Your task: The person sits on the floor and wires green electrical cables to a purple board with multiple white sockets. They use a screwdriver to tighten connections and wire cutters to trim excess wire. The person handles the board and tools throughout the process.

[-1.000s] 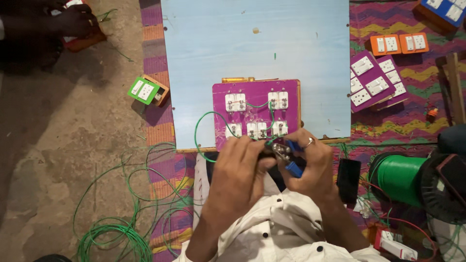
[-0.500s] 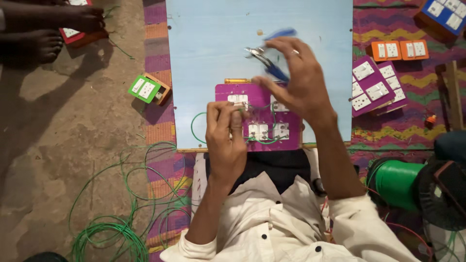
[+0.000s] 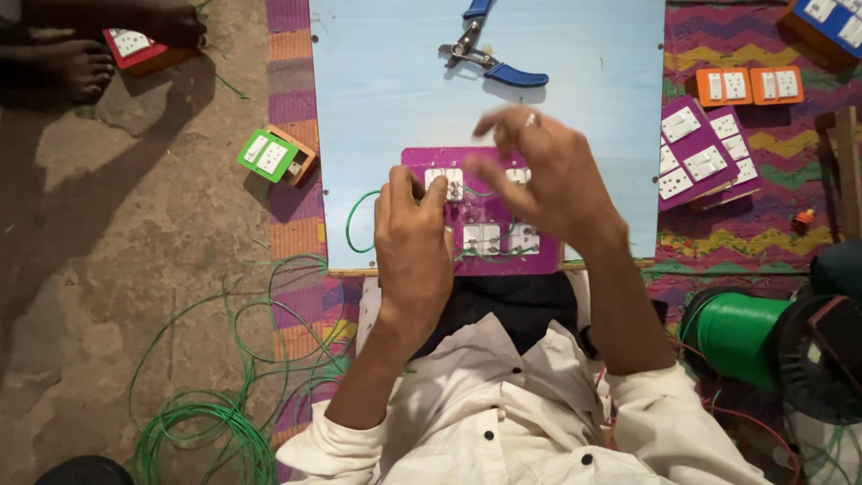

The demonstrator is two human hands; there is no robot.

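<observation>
Resting on the purple switch panel point(image 3: 485, 235), left hand point(image 3: 415, 256) — right hand's point(image 3: 549, 184) grip open, empty.

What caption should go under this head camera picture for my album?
Left hand rests on a purple switch plate on a blue board; right hand hovers empty; blue-handled pliers lie beyond.

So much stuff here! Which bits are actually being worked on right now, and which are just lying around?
In use:
- purple switch plate, under the left hand and right hand
- green wire running into it
- pale blue board

Lying about:
- blue-handled pliers
- green switch box
- orange switch boxes
- green wire spool
</observation>
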